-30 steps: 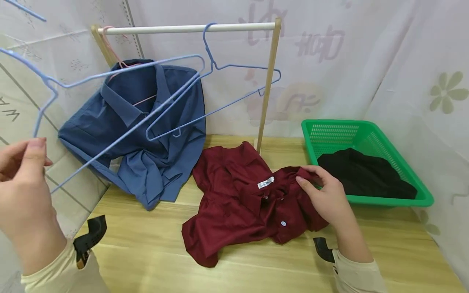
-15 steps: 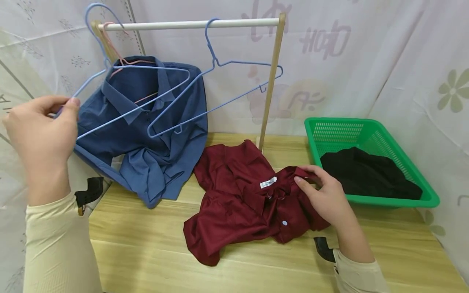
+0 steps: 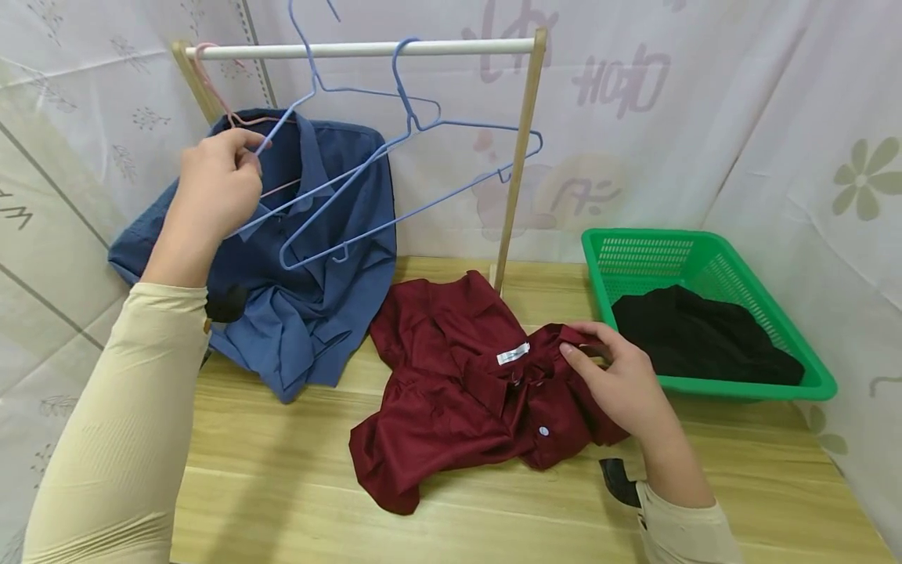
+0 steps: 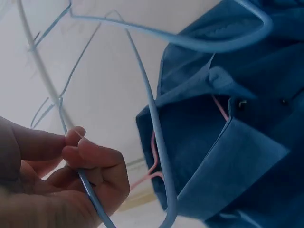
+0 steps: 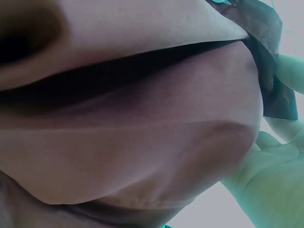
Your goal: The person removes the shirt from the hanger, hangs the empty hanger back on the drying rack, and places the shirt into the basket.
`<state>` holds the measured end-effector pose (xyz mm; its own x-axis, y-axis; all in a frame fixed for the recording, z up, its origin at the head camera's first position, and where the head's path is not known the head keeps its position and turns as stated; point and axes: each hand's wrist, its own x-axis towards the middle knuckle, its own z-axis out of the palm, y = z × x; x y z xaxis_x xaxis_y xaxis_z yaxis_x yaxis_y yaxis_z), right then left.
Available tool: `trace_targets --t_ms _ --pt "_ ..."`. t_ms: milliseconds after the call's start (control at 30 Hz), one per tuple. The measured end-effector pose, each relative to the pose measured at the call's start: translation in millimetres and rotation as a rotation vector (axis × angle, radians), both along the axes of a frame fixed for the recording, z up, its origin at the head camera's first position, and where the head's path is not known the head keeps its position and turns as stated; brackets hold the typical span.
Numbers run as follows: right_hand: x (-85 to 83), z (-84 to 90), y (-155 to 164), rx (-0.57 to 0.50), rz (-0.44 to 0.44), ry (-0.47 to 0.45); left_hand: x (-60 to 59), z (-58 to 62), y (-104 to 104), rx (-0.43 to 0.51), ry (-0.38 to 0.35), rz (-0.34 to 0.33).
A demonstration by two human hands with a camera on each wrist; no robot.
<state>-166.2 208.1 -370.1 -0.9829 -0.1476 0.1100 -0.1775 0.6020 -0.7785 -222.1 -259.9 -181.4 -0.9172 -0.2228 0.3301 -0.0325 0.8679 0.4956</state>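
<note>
A light-blue wire hanger (image 3: 373,93) is held by one sloping side in my left hand (image 3: 218,176), in front of the rack. In the left wrist view, the thumb and fingers (image 4: 102,164) pinch its wire. A dark red collared shirt (image 3: 437,415) lies crumpled on the wooden table, its white neck label showing. My right hand (image 3: 623,384) pinches that shirt's collar between thumb and fingers. Close up in the right wrist view, red shirt fabric (image 5: 142,156) looks brownish and hides part of the hand (image 5: 266,175).
A white rod (image 3: 465,48) on wooden posts carries another blue hanger (image 3: 479,123) and a pink hanger (image 3: 217,100) bearing a blue shirt (image 3: 355,188). A green basket (image 3: 726,386) with black cloth (image 3: 705,337) stands right on the table (image 3: 296,478).
My left hand has moved rightward and up with the blue hanger, from the left edge to in front of the blue shirt. The right hand stays at the red collar.
</note>
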Motion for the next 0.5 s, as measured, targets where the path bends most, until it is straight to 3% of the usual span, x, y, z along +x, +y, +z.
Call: trace_targets --t_ms 233,500 --pt "0.4 -2.5 -1 0.005 0.009 0.019 -17.6 -8.9 2 -0.003 -0.095 -0.073" --pt "1.6 -2.7 -3 0.009 0.0 0.022 -17.5 -20.8 6 0.031 -0.165 -0.091"
